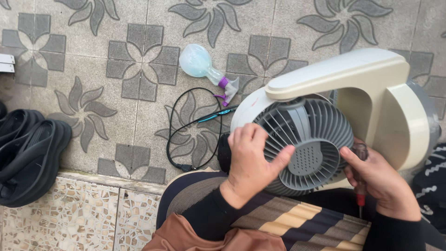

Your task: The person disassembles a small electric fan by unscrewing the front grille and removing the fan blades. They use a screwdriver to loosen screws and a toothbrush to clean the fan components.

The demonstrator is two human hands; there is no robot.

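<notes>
A cream table fan [371, 88] with a grey ribbed grille [309, 146] fills the right half of the frame, lying tilted across the person's lap. The left hand [251, 162], at lower centre, lies on the grille's left rim with fingers curled and thumb stretched onto the ribs. The right hand [378, 179], at lower right, is closed round a screwdriver [359, 197] whose red handle end shows below the fist; its thumb touches the grille's right edge. At far left, black sandals [28, 155] sit on the patterned tile floor [116, 107]. A black cable [186, 135] loops at centre. At upper centre lies a clear spray bottle [200, 62] on its side; whether it holds liquid I cannot tell.
</notes>
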